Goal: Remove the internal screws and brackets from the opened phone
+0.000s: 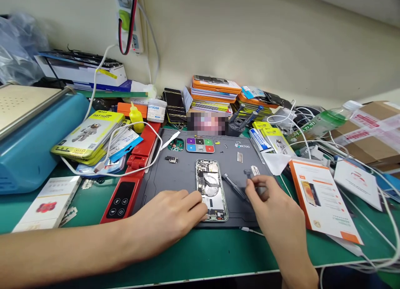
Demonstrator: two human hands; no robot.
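An opened phone (211, 188) with its back off and its insides bare lies on a grey repair mat (181, 176). My left hand (168, 216) rests on the mat, its fingertips touching the phone's lower left edge. To the phone's right, my right hand (268, 201) pinches a small grey part (248, 173) between thumb and finger. Tweezers (233, 186) lie on the mat between the phone and that hand. A small loose component (171, 159) sits on the mat at the left.
A coloured screw tray (200, 145) sits at the mat's far edge. A red device (131, 180) and a blue machine (37, 143) stand left. Battery boxes (89, 135), stacked boxes (215, 93), an orange-edged leaflet (321, 201), white cables (359, 189) and a cardboard box (371, 130) crowd the green table.
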